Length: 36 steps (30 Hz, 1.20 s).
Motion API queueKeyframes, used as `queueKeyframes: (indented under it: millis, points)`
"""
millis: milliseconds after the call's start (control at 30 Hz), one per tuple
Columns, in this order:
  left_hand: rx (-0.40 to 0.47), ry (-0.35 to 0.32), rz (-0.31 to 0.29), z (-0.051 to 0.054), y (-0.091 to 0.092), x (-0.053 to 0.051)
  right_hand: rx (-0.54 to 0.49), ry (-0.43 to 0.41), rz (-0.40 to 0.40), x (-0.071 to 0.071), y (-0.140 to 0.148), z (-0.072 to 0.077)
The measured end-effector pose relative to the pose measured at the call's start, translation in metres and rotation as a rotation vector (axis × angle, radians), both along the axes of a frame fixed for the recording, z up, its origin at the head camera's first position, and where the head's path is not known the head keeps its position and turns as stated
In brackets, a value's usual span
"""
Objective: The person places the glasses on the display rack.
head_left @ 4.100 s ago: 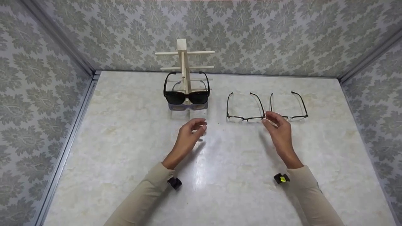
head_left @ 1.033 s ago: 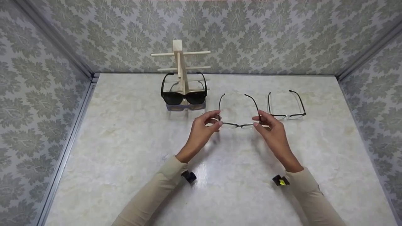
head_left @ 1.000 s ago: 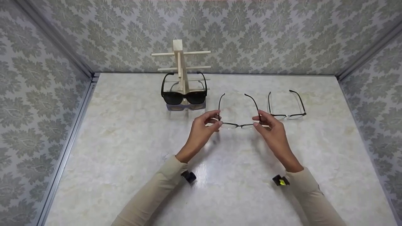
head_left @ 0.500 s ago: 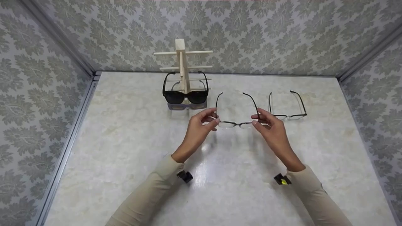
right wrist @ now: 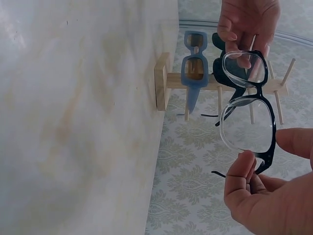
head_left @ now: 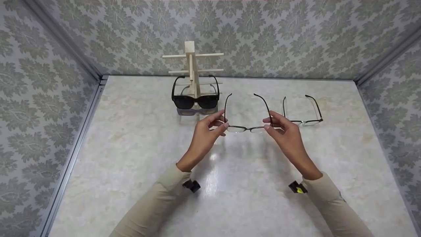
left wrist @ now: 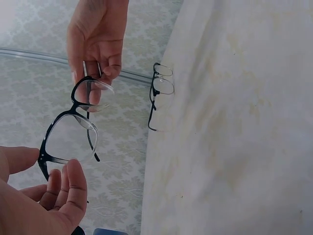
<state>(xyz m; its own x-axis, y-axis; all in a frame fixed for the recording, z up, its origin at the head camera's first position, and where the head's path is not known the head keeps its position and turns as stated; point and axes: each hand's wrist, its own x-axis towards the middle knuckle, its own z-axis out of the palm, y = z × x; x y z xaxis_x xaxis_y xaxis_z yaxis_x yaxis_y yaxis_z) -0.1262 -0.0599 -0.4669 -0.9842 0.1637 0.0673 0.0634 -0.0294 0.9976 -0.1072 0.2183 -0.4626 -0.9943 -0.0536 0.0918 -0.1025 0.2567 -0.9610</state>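
Note:
Both hands hold a pair of eyeglasses (head_left: pixel 248 128) with a black upper rim and clear lower rims. My left hand (head_left: pixel 202 136) pinches its left hinge corner between thumb and fingers. At the opposite corner, my right hand (head_left: pixel 285 133) has the same kind of pinch. The temples are unfolded and point away from me. Both wrist views show the eyeglasses (left wrist: pixel 53 128) raised off the table, lenses upright. A second pair of eyeglasses (head_left: pixel 311 122) lies unfolded on the table just beyond the right hand.
A wooden display stand (head_left: pixel 189 47) with crosswise pegs rises at the back, left of centre. Black sunglasses (head_left: pixel 207 102) hang on it, above blue-framed sunglasses (right wrist: pixel 194 64). Patterned walls (head_left: pixel 250 39) enclose the marbled table (head_left: pixel 131 171) at the back and sides.
Some four seconds ago the eyeglasses lay on the table and the left hand was apart from them. Now both hands hold them up; over the last second they shifted slightly left and upward in view.

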Motion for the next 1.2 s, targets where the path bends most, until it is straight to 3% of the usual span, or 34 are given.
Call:
queueKeyframes:
  millis: [367,567,1200]
  points:
    - [0.014,0.010,0.020,0.008,-0.005,0.006,-0.023,0.036,0.039,0.002,-0.002,0.005]
    - [-0.003,0.053,0.024,0.012,-0.009,0.008,-0.047,0.054,0.046,0.002,-0.005,0.008]
    - [0.034,0.078,0.058,0.031,-0.029,0.016,-0.103,0.080,0.094,-0.001,-0.024,0.029]
